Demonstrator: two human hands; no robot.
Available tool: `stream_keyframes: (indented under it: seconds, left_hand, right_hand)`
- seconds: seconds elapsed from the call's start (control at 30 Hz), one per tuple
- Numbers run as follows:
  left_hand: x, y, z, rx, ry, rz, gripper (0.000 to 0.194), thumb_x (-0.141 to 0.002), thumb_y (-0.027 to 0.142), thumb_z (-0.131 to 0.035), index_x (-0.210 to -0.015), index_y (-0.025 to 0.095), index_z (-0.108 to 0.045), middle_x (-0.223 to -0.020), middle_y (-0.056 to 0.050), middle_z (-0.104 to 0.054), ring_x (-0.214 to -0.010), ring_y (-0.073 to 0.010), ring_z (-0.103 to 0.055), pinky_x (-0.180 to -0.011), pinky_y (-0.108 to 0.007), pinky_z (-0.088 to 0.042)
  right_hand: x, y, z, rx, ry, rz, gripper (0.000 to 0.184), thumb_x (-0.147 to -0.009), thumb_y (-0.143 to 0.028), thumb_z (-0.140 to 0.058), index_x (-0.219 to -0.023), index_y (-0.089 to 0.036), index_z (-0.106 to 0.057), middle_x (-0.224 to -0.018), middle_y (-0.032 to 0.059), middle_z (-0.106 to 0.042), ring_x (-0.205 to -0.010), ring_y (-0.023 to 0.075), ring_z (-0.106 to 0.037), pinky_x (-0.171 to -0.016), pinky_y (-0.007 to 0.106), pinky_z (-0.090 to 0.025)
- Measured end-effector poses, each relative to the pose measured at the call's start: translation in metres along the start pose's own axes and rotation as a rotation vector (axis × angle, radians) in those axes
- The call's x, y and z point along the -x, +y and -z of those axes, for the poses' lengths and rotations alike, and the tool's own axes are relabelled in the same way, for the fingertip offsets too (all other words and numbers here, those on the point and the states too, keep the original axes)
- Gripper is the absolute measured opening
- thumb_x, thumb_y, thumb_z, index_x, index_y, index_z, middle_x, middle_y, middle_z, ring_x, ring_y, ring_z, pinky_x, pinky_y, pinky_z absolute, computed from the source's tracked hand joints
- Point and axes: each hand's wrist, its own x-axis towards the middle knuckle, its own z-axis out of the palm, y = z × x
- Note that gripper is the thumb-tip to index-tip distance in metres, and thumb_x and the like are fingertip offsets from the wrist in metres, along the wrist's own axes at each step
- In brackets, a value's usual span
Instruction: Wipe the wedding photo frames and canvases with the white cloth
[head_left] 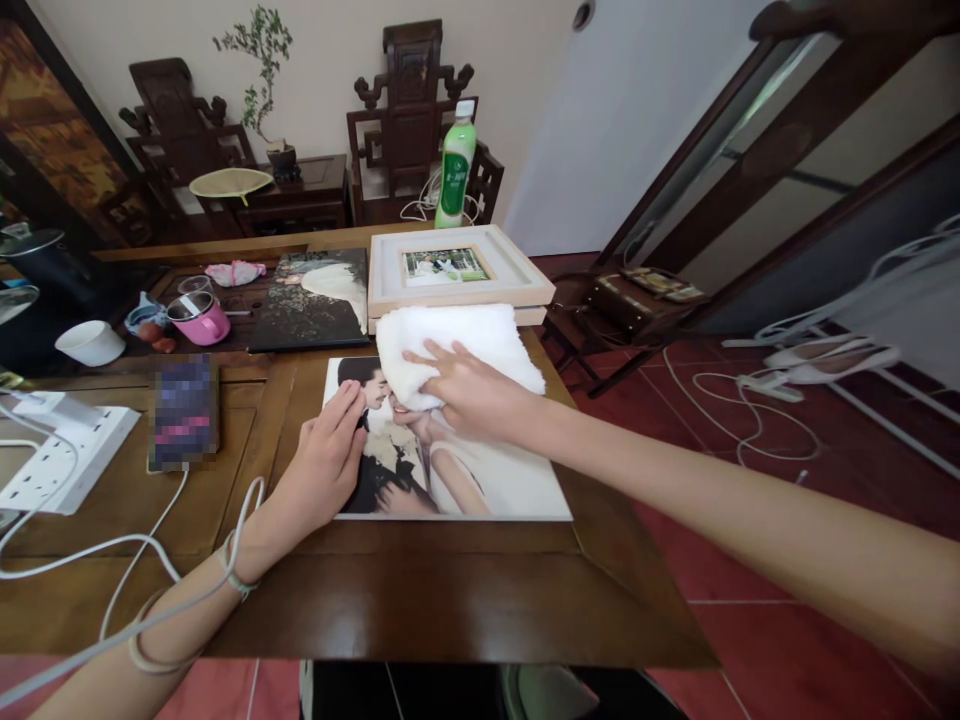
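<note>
A photo print panel (495, 480) of two people lies flat on the wooden table in front of me. My left hand (334, 450) rests on its left edge, fingers stretched out and close together. On the panel's upper part is a folded white towel (465, 335), fluffy and reaching past the far edge. My right hand (472, 390) presses on this towel, its fingers partly spread over the cloth and the lower ones curled against it. The hand and towel hide part of the picture.
Behind the panel are a light wooden picture frame (382, 270), a dark photo panel (281, 300) and a green bottle (456, 170). Leftward are a pink mug (206, 320), a white cup (90, 343), a phone (184, 410) and a power strip (75, 450). A white cable crosses my left forearm.
</note>
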Motion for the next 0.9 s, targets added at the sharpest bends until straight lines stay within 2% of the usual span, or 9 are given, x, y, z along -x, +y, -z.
stream_keyframes:
  seconds: [0.07, 0.17, 0.27, 0.33, 0.47, 0.57, 0.63, 0.73, 0.9]
  left_hand:
    - [0.000, 0.000, 0.000, 0.004, 0.005, 0.002, 0.049, -0.103, 0.028, -0.028, -0.151, 0.017, -0.031, -0.159, -0.017, -0.031, -0.149, -0.0257, -0.025, -0.115, -0.051, -0.031]
    - [0.000, -0.001, 0.000, 0.000, 0.010, 0.000, 0.049, -0.103, 0.029, -0.028, -0.150, 0.017, -0.033, -0.158, -0.017, -0.033, -0.149, -0.0264, -0.026, -0.115, -0.051, -0.032]
    - [0.000, -0.001, -0.001, -0.014, 0.007, -0.006, 0.049, -0.103, 0.028, -0.028, -0.150, 0.016, -0.034, -0.158, -0.017, -0.033, -0.149, -0.0260, -0.026, -0.115, -0.050, -0.032]
    - [0.001, -0.002, -0.001, -0.020, 0.007, -0.013, 0.049, -0.102, 0.026, -0.026, -0.150, 0.015, -0.034, -0.158, -0.017, -0.033, -0.149, -0.0256, -0.026, -0.115, -0.050, -0.032]
    - [0.000, -0.002, -0.001, -0.020, 0.002, -0.018, 0.050, -0.102, 0.024, -0.026, -0.150, 0.014, -0.033, -0.158, -0.019, -0.033, -0.149, -0.0268, -0.026, -0.113, -0.053, -0.034]
    - [0.000, -0.001, -0.001, -0.018, 0.012, -0.015, 0.049, -0.102, 0.026, -0.028, -0.150, 0.016, -0.033, -0.158, -0.019, -0.033, -0.149, -0.0270, -0.027, -0.113, -0.053, -0.034]
    - [0.000, -0.001, -0.001, -0.017, 0.021, -0.016, 0.049, -0.102, 0.027, -0.029, -0.150, 0.016, -0.034, -0.158, -0.018, -0.033, -0.149, -0.0270, -0.027, -0.113, -0.053, -0.034]
    - [0.001, -0.001, -0.001, -0.012, 0.019, -0.012, 0.049, -0.103, 0.029, -0.030, -0.150, 0.017, -0.034, -0.158, -0.018, -0.033, -0.149, -0.0268, -0.026, -0.113, -0.052, -0.033]
    - [0.000, 0.002, 0.000, 0.030, 0.040, 0.007, 0.048, -0.103, 0.031, -0.033, -0.149, 0.017, -0.036, -0.157, -0.017, -0.036, -0.148, -0.0265, -0.029, -0.114, -0.053, -0.033]
  right_hand:
    - [0.005, -0.007, -0.003, 0.008, 0.009, -0.025, 0.024, -0.085, -0.018, -0.065, -0.106, -0.010, -0.074, -0.155, 0.0197, -0.037, -0.143, 0.0450, -0.027, -0.112, 0.066, -0.028]
    - [0.025, -0.031, -0.007, 0.021, -0.024, -0.036, 0.026, -0.081, -0.007, -0.061, -0.102, -0.011, -0.075, -0.156, 0.0190, -0.035, -0.143, 0.0460, -0.025, -0.112, 0.068, -0.025]
    - [0.056, -0.063, -0.012, -0.017, -0.061, 0.053, 0.021, -0.077, -0.007, -0.064, -0.092, -0.012, -0.078, -0.156, 0.0195, -0.034, -0.141, 0.0496, -0.027, -0.110, 0.071, -0.026]
    - [0.077, -0.083, -0.015, -0.045, -0.029, 0.125, 0.015, -0.076, -0.011, -0.067, -0.085, -0.014, -0.078, -0.155, 0.0194, -0.036, -0.138, 0.0508, -0.032, -0.109, 0.072, -0.029]
    - [0.105, -0.103, -0.015, -0.107, 0.025, 0.204, 0.012, -0.078, -0.016, -0.066, -0.075, -0.016, -0.078, -0.151, 0.0183, -0.042, -0.135, 0.0500, -0.038, -0.106, 0.071, -0.034]
    - [0.108, -0.094, -0.008, -0.168, -0.049, 0.203, 0.014, -0.072, -0.011, -0.064, -0.075, -0.015, -0.078, -0.151, 0.0163, -0.043, -0.137, 0.0488, -0.035, -0.108, 0.069, -0.034]
    - [0.101, -0.080, -0.003, -0.155, -0.099, 0.159, 0.024, -0.070, -0.005, -0.060, -0.082, -0.014, -0.078, -0.152, 0.0138, -0.043, -0.140, 0.0462, -0.032, -0.111, 0.066, -0.033]
    - [0.083, -0.057, 0.004, -0.081, -0.118, 0.056, 0.035, -0.071, 0.001, -0.053, -0.091, -0.012, -0.078, -0.153, 0.0138, -0.041, -0.143, 0.0432, -0.027, -0.113, 0.063, -0.031]
    - [0.040, -0.034, 0.006, 0.019, -0.109, -0.103, 0.033, -0.079, -0.003, -0.054, -0.105, -0.008, -0.074, -0.155, 0.0192, -0.036, -0.142, 0.0459, -0.027, -0.110, 0.064, -0.033]
